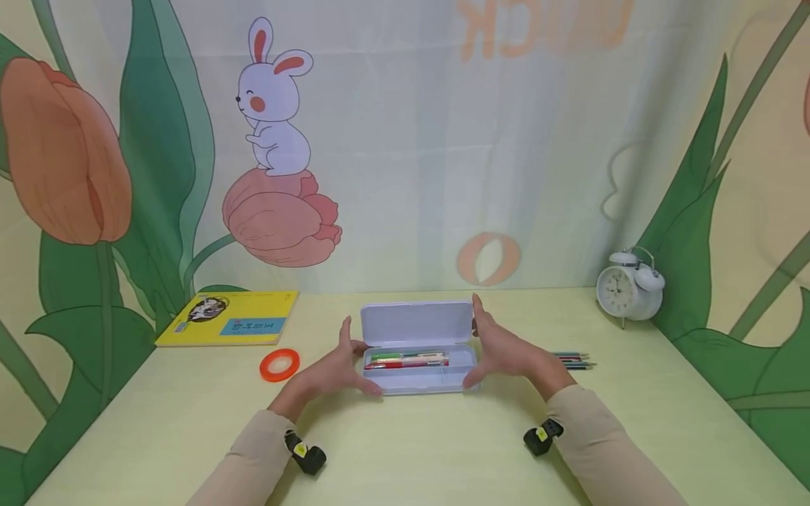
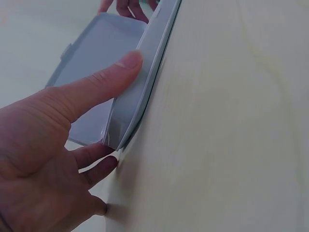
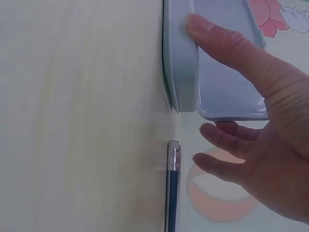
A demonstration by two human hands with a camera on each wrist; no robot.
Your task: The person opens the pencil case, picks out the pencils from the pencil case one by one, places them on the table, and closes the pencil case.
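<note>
A white pencil case [image 1: 418, 381] sits on the table with its lid [image 1: 418, 323] raised. Several pens [image 1: 408, 360] lie in its back compartment, one red and one green among them. At the left end my left hand [image 1: 335, 367] holds the case, thumb on the front wall and fingertips at the back corner. My right hand [image 1: 503, 348] holds the right end, its thumb against the front wall. In the right wrist view some of its fingers spread behind the lid's edge, and their exact contact is partly hidden.
An orange tape roll [image 1: 279, 365] lies left of the case, near a yellow book [image 1: 228, 318]. Several pencils [image 1: 574, 361] lie beyond the right wrist. A white alarm clock [image 1: 629, 288] stands at the back right, before a printed curtain [image 1: 405, 161].
</note>
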